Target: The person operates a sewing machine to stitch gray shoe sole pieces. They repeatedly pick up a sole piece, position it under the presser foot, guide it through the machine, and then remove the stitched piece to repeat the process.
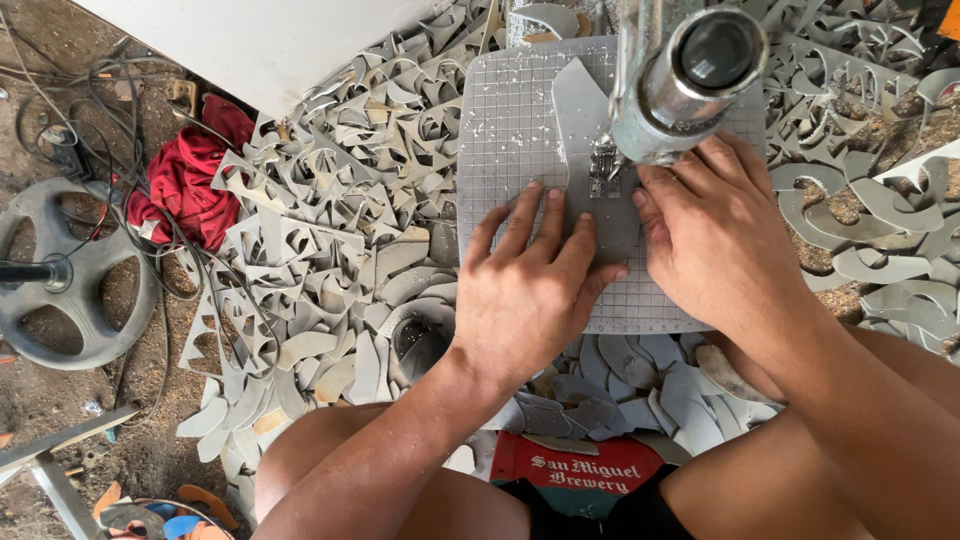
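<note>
Head view, looking straight down. Both hands rest flat on a grey sole-shaped piece [590,160] that lies on a gridded grey plate [500,130], the work surface of a machine.

Left hand [530,290]: fingers spread and extended, palm down, pressing the lower end of the grey piece against the plate. Grip open; nothing is clasped.

Right hand [715,230]: palm down, just right of the piece, thumb and forefinger touching its right edge beside the small metal foot [603,170] of the machine. Grip also open, flat contact only.

The machine head [690,75], a shiny metal cylinder, hangs over the upper right of the plate and hides part of the piece. The foot sits on the piece near its middle. Small white chips are scattered on the plate.

Surroundings: a large heap of grey cut-out scraps [330,200] covers the floor left of the plate, with more to the right and below. A red cloth [185,180] lies left of the heap, near black cables [60,110] and a grey wheel [75,270]. The person's bare knees frame the bottom of the view.
</note>
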`<state>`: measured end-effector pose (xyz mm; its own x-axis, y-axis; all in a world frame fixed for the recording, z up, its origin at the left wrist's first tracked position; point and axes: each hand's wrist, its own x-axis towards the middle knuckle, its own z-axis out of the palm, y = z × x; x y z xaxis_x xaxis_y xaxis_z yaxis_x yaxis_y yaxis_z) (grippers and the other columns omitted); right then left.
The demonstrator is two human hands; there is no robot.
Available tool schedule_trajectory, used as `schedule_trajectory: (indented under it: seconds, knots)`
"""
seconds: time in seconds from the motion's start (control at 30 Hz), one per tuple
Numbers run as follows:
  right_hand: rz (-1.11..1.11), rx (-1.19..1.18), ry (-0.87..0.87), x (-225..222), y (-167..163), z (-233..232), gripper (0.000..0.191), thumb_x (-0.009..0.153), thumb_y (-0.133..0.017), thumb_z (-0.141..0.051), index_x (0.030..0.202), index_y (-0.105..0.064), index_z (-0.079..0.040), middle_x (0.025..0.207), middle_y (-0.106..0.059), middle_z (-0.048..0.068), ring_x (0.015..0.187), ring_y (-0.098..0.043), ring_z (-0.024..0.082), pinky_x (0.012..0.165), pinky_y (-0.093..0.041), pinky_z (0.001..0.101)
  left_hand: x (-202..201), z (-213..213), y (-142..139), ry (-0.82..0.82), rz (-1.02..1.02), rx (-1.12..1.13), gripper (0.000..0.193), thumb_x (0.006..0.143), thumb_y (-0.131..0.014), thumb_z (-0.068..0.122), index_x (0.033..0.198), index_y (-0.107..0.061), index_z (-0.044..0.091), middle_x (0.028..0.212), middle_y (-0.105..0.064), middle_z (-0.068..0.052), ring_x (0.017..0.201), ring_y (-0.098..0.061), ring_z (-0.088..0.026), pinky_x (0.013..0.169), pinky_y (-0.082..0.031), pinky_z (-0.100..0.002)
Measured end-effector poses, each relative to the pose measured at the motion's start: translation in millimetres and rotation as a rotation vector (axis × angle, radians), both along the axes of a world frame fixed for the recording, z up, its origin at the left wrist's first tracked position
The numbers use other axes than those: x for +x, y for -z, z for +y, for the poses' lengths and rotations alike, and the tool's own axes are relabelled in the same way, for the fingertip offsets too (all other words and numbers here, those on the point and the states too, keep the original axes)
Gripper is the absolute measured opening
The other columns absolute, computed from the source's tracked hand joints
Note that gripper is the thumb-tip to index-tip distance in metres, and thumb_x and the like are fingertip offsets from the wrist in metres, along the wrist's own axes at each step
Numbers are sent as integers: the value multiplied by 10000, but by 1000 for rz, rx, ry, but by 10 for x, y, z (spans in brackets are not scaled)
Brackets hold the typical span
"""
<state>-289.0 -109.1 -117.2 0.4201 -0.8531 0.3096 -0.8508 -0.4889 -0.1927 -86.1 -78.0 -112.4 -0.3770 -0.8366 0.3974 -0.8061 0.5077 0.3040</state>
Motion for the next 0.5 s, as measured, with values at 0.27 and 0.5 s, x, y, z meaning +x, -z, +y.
schedule_trajectory:
  seconds: [0.27, 0.5]
  knots:
    - [-17, -17, -14, -35, 14, -26, 251, 980, -666, -81, 1187, -725, 46, 1200, -731, 157, 1284, -609, 321, 1200, -404, 496, -107, -4, 3, -15, 3, -31, 474, 922, -745, 446, 1124, -742, 17, 1177, -734, -265, 1243, -671, -385, 1065, -507, -512]
    - [-36, -12, -21, -30, -16, -28, 240, 977, -662, -60, 1187, -719, 40, 1207, -726, 162, 1281, -604, 329, 1193, -405, 498, -147, -13, 8, -27, -9, -46, 460, 914, -753, 423, 1104, -742, 4, 1157, -733, -288, 1219, -680, -400, 1066, -513, -505]
